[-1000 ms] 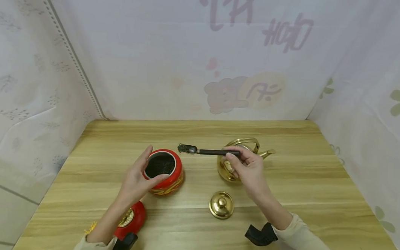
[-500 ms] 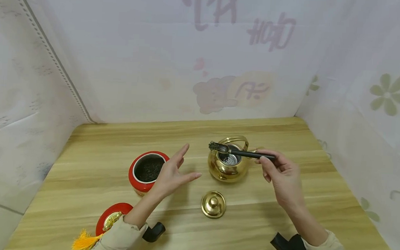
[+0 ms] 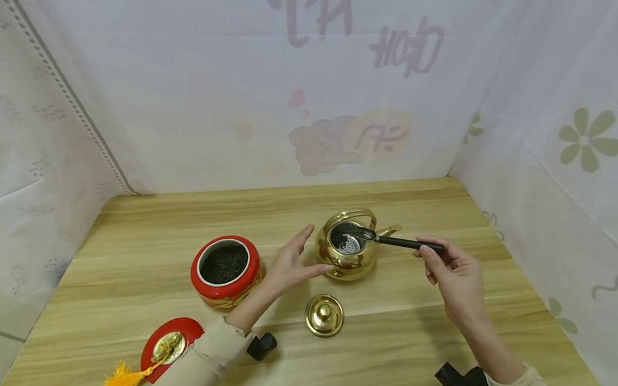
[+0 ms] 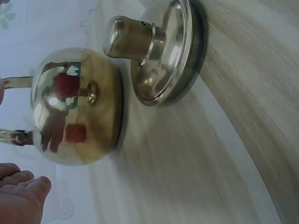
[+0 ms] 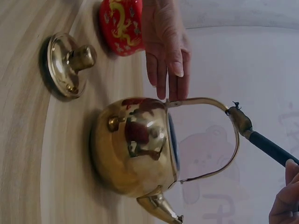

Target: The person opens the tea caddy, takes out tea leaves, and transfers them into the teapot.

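Note:
My right hand (image 3: 454,276) pinches the black handle of a tea scoop (image 3: 408,243), whose metal bowl carries dark tea leaves above the open mouth of a gold teapot (image 3: 349,265). Inside the pot a perforated strainer (image 3: 349,244) shows, with some dark leaves in it. My left hand (image 3: 288,265) is held with thumb and fingers spread at the pot's left side; in the right wrist view its fingers reach close to the handle's base, and I cannot tell if they touch. The gold teapot lid (image 3: 325,315) lies on the table in front of the pot.
A red tea jar (image 3: 226,270) with a white inner rim, holding dark leaves, stands left of my left hand. Its red lid (image 3: 161,348) with a yellow tassel (image 3: 123,377) lies nearer, beside my left sleeve. Patterned curtains (image 3: 214,95) enclose the wooden table (image 3: 385,348).
The loaded scoop has moved from beside the jar rightwards to over the teapot's mouth. My left hand has left the jar and come across to the teapot's side. The head view has shifted.

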Demonstrator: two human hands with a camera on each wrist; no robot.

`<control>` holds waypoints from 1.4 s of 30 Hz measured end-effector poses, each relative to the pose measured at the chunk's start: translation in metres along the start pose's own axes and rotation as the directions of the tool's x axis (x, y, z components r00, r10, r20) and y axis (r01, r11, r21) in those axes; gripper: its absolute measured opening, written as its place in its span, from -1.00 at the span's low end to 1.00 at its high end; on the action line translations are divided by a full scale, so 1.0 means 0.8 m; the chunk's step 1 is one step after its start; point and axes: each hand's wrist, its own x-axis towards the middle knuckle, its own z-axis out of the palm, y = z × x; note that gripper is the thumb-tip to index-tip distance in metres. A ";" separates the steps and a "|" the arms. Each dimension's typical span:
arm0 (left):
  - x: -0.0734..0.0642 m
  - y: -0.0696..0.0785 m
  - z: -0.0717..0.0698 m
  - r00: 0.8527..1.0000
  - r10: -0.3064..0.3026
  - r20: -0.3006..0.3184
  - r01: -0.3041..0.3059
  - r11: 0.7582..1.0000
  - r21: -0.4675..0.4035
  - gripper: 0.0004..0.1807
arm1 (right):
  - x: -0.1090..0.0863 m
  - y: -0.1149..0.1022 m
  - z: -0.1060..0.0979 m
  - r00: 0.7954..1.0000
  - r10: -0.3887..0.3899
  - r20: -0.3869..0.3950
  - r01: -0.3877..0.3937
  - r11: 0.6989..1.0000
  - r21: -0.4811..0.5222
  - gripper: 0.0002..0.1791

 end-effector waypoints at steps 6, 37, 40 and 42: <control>0.010 -0.006 0.011 1.000 -0.002 0.010 0.002 0.999 0.044 0.02 | 0.005 0.009 0.000 0.999 0.034 -0.017 -0.035 0.998 -0.061 -0.76; 0.025 -0.020 0.030 1.000 0.006 -0.011 -0.005 0.996 0.093 -0.01 | 0.039 0.039 0.012 0.990 0.069 0.121 -0.001 0.874 -0.486 -0.80; 0.025 -0.021 0.030 1.000 0.013 -0.009 -0.012 0.996 0.091 -0.01 | 0.046 0.038 0.016 0.987 0.040 0.152 0.051 0.832 -0.552 -0.82; 0.026 -0.022 0.030 1.000 0.017 -0.009 -0.016 0.996 0.089 -0.02 | 0.050 0.037 0.019 0.984 0.021 0.178 0.089 0.806 -0.586 -0.83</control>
